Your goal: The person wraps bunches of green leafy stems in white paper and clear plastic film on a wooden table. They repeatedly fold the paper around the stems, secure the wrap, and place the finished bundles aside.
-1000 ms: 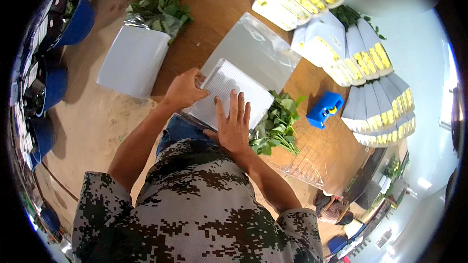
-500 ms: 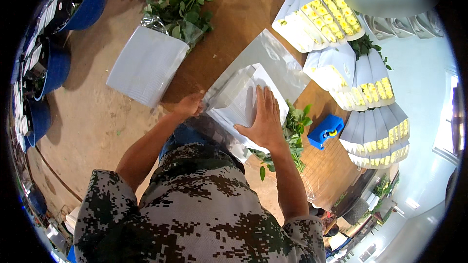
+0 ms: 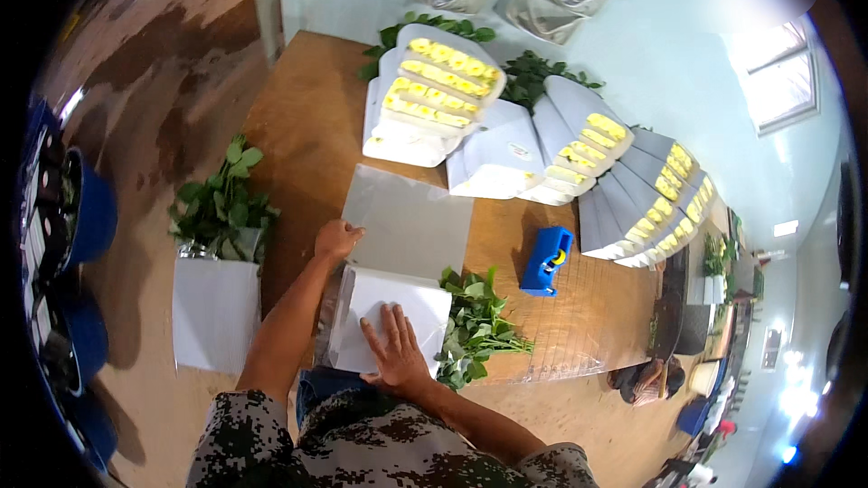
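Observation:
A white paper-wrapped flower bunch [image 3: 384, 294] lies on the table in front of me, its green leaves and stems [image 3: 479, 316] sticking out to the right. My right hand [image 3: 395, 350] rests flat on top of the wrapper, fingers spread. Under and beyond the bunch, a translucent plastic sheet [image 3: 407, 217] is spread out. At the sheet's left edge my left hand [image 3: 338, 240] is closed; whatever its fingers pinch is hidden.
A blue tape dispenser [image 3: 545, 260] stands to the right. Behind are several wrapped yellow-flower bunches [image 3: 438, 90]. Another white-wrapped bunch [image 3: 215, 312] lies at the left, leaves pointing away. Blue buckets [image 3: 90, 208] line the far left. A person [image 3: 649, 381] is farther off, right.
The whole view has turned, so the table now appears squarer to me. My left hand has moved forward along the sheet's edge; the right hand stays flat on the wrapped bunch.

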A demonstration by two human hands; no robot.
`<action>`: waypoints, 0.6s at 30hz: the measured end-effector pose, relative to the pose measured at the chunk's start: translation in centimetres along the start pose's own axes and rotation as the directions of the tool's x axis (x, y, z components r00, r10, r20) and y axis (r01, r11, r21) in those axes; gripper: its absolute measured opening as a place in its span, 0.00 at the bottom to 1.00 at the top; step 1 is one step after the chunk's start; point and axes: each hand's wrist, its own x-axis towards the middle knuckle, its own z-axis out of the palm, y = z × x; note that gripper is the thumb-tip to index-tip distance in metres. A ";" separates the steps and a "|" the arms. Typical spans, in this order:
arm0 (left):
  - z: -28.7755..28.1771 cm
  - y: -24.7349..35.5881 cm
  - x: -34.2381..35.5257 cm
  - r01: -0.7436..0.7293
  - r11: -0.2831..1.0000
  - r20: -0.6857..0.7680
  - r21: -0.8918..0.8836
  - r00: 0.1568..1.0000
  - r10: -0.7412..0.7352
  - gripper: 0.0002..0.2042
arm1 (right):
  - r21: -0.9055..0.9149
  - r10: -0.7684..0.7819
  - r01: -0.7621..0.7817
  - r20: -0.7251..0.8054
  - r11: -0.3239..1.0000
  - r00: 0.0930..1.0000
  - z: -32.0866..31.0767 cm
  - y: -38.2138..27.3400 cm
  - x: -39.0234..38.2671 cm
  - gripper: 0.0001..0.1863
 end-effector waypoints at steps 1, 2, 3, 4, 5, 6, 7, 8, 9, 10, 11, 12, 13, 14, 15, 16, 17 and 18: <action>-0.1 1.1 1.4 -0.050 0.999 -0.017 0.021 0.999 0.050 0.21 | 0.000 0.007 -0.007 0.008 1.000 1.000 -0.4 0.1 0.1 0.59; -0.2 1.9 2.5 -0.096 0.994 -0.031 0.044 0.995 0.097 0.20 | 0.005 0.014 -0.014 0.018 1.000 1.000 -0.5 0.0 0.0 0.59; -0.3 2.2 3.5 -0.106 0.994 -0.027 -0.017 0.994 0.105 0.19 | -0.006 0.015 -0.014 0.030 1.000 0.999 -0.6 -0.1 -0.1 0.59; -0.4 2.5 4.5 -0.111 0.991 -0.027 -0.078 0.994 0.110 0.18 | -0.022 0.014 -0.013 0.037 1.000 0.999 -0.7 -0.3 0.1 0.59; -0.3 2.6 5.1 -0.112 0.984 -0.023 -0.142 0.994 0.109 0.17 | -0.036 0.016 -0.014 0.050 0.999 0.999 -0.8 -0.4 0.3 0.59; -0.6 4.4 4.2 -0.100 0.980 0.043 -0.171 0.993 0.109 0.15 | -0.039 0.036 -0.034 0.060 0.999 0.998 -0.7 -0.4 0.1 0.60; -1.0 6.0 3.2 -0.083 0.976 0.105 -0.201 0.989 0.106 0.14 | -0.048 0.048 -0.045 0.052 0.998 0.998 -0.8 -0.2 -0.1 0.60; -2.1 7.5 1.8 -0.062 0.974 0.159 -0.219 0.982 0.098 0.13 | -0.051 0.048 -0.047 0.039 0.998 0.998 -0.8 -0.2 -0.1 0.60; -2.5 7.8 0.6 -0.070 0.959 0.185 -0.276 0.975 0.125 0.12 | -0.057 0.045 -0.043 0.035 0.997 0.998 -0.9 -0.2 -0.2 0.59; -2.8 8.0 -0.6 -0.074 0.940 0.208 -0.334 0.967 0.150 0.11 | -0.055 0.040 -0.038 0.030 0.998 0.999 -0.8 -0.3 -0.3 0.60; -3.4 8.2 -1.9 -0.076 0.916 0.221 -0.394 0.960 0.175 0.10 | -0.056 0.029 -0.027 0.027 0.998 0.999 -0.9 -0.5 -0.1 0.60; -3.9 8.6 -3.1 -0.108 0.906 0.213 -0.408 0.955 0.209 0.10 | -0.061 0.022 -0.021 0.021 0.998 1.000 -1.1 -0.4 -0.1 0.60; -4.5 8.8 -4.6 -0.137 0.895 0.203 -0.424 0.949 0.242 0.10 | -0.050 0.001 -0.003 -0.021 0.999 1.000 -1.3 -0.2 -0.3 0.58; -5.2 9.2 -6.0 -0.169 0.882 0.191 -0.439 0.942 0.275 0.09 | -0.022 0.013 -0.013 -0.004 1.000 1.000 -1.9 -0.1 -0.3 0.57; -6.1 9.3 -7.3 -0.214 0.894 0.182 -0.395 0.935 0.304 0.09 | 0.010 0.015 -0.015 0.020 1.000 1.000 -2.6 -0.2 -0.2 0.56; -7.1 9.5 -8.5 -0.257 0.901 0.176 -0.349 0.927 0.332 0.09 | 0.042 0.016 -0.018 0.045 0.999 0.999 -3.2 0.1 0.0 0.55; -7.9 9.7 -9.9 -0.296 0.904 0.177 -0.310 0.916 0.361 0.09 | 0.063 0.003 -0.001 -0.030 0.998 1.000 -3.4 0.9 0.0 0.52; -8.7 10.3 -11.2 -0.345 0.895 0.173 -0.283 0.899 0.401 0.08 | 0.066 0.030 -0.021 -0.142 0.998 0.989 -3.6 2.0 0.3 0.49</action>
